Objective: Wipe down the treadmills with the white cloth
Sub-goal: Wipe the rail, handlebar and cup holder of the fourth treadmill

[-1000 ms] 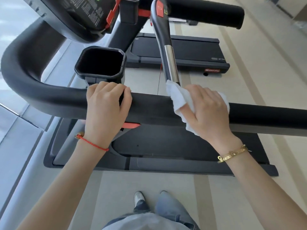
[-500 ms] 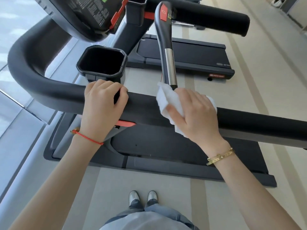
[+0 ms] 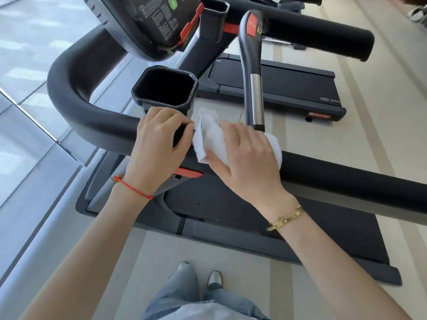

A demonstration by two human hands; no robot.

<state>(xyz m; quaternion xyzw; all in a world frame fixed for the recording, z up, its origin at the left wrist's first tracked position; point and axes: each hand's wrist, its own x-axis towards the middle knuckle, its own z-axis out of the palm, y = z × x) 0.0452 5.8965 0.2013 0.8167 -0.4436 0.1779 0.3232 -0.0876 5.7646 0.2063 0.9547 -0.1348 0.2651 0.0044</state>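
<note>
The white cloth (image 3: pixel 216 139) is pressed against the padded rail (image 3: pixel 323 174) of the near treadmill (image 3: pixel 312 236) by the right hand (image 3: pixel 246 162), whose grip is closed over the bunched fabric, fingers curled across the top of the bar and the thumb held low on the near side. The cloth's free edge touches the left hand (image 3: pixel 159 144), which is wrapped round the same rail just below the cup holder (image 3: pixel 165 87), its grip shut on the bar. The wiping of this rail is judged to be well under way. For a clean pass, even pressure should be kept and the cloth wrapped further round the bar so the underside is reached; the left hand would need to be shifted so that the patch beneath it and the rail's curve are not missed. The upright handle (image 3: pixel 253 72) with its metal sensor band stands just behind the cloth and could be caught by it. On the console (image 3: pixel 157 21) small white print and a green sticker are seen, but nothing is legible. A red label on the far treadmill (image 3: pixel 277 88) is too small to be read; beside it a partial logo, perhaps "STA", is cut short.
</note>
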